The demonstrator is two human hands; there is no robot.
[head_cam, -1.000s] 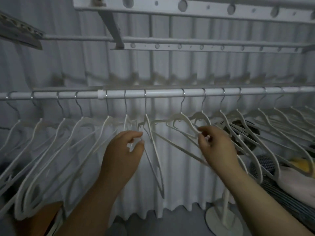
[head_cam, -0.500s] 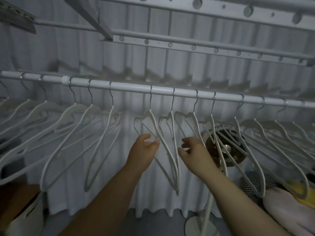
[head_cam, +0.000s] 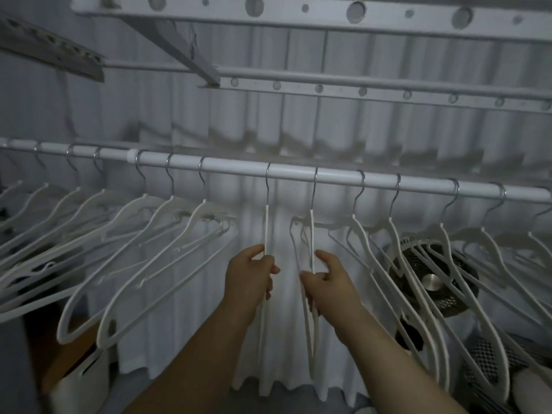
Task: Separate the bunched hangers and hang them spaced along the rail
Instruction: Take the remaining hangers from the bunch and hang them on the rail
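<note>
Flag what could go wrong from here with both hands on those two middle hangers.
1. Left hand and right hand grip the left hanger and right hanger low, far from the hooks. A sideways pull may swing them rather than slide the hooks along the rail.
2. The right hanger seems to overlap the next hanger in this view, so the two could snag.

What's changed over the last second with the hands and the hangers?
The right hand let go of a hanger farther right and moved in beside the left hand; it now grips the right hanger, hung edge-on beside the left hanger. The left hand still grips a hanger; the spaced rows on the rail look unchanged.
</note>
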